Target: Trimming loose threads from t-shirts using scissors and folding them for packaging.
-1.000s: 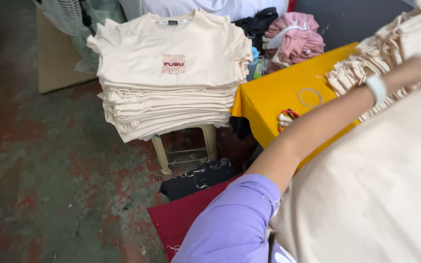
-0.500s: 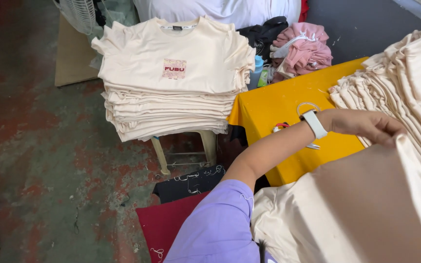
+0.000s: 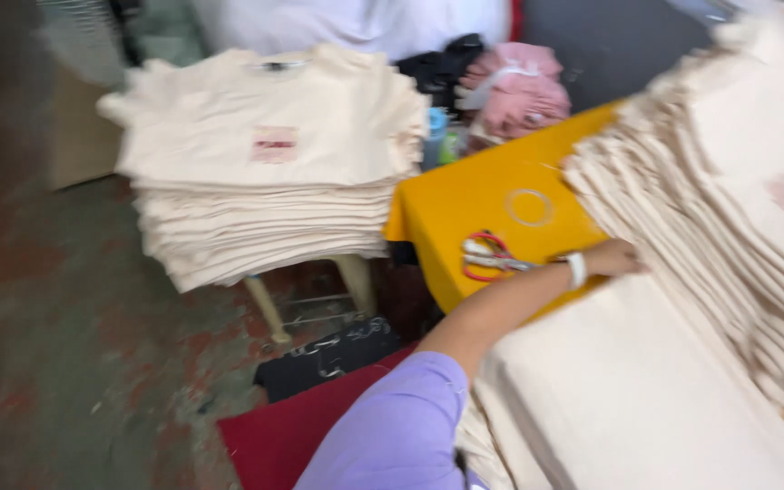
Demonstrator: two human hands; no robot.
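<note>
My left hand (image 3: 612, 259) reaches the slanted stack of cream cotton T-shirts (image 3: 728, 209) at right on the yellow cloth-covered surface (image 3: 465, 204); its fingers are hidden, their spread I cannot tell.

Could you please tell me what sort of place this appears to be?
Probably a small garment workshop or packing area. A tall stack of cream T-shirts sits on a stool, another leaning stack fills the yellow table, and red-handled scissors lie beside the left hand at that pile.

cream shirts (image 3: 265, 145), yellow table (image 3: 465, 204), red scissors (image 3: 490, 257)
</note>
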